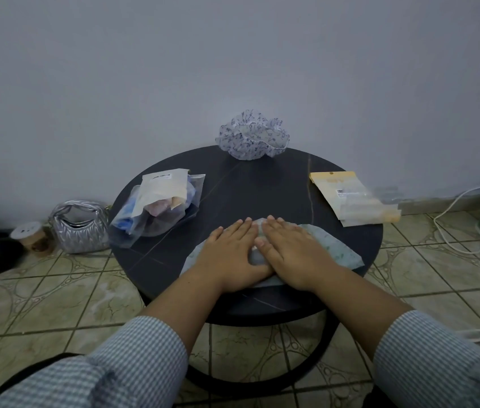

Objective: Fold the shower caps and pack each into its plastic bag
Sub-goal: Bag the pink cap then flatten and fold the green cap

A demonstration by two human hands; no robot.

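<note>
A pale green shower cap (333,248) lies flattened on the near part of the round dark table (262,189). My left hand (230,254) and my right hand (291,254) press flat on it side by side, fingers straight, thumbs touching. A white cap with a blue print (252,138) sits bunched at the table's far edge. On the right lie empty plastic bags with yellow header cards (353,198). On the left is a pile of filled bags (156,207) holding folded caps.
A silver quilted handbag (78,228) and a small lidded jar (29,235) stand on the tiled floor left of the table. A white cable (453,219) runs over the floor on the right. The wall is close behind the table.
</note>
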